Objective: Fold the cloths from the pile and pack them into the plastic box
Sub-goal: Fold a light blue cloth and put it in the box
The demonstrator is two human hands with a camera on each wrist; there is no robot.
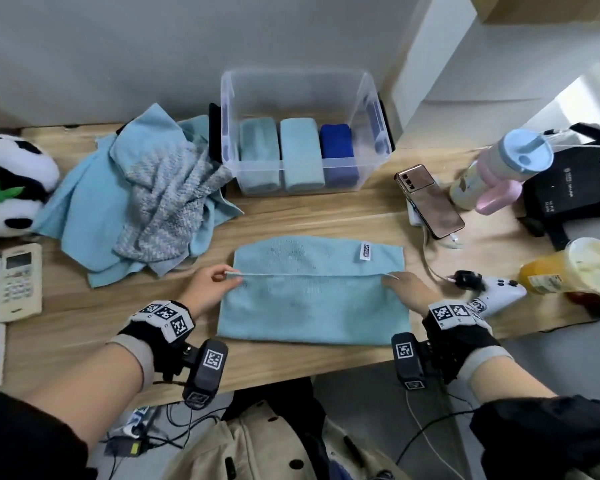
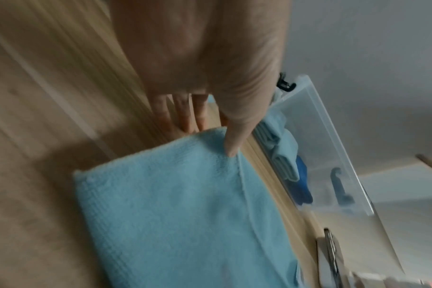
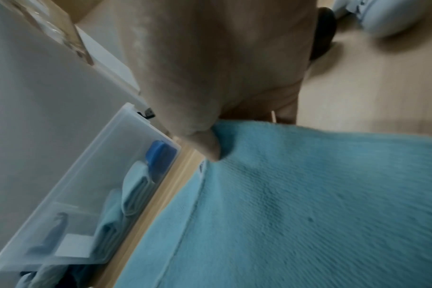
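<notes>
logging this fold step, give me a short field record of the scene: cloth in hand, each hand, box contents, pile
cloth being folded: light blue cloth flat on the table, near half brought over, white tag showing
left hand: left hand pinches the folded edge's left corner
right hand: right hand holds the right corner
box: plastic box holds three folded cloths, two light blue, one dark blue
pile: cloth pile left of the box

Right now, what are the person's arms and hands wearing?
Bare left hand and right hand. Each wrist has a black strap with black-and-white square markers, a grey cuff, and a black tagged camera block below, with thin cables trailing. Black sleeves are pushed up the forearms.
</notes>
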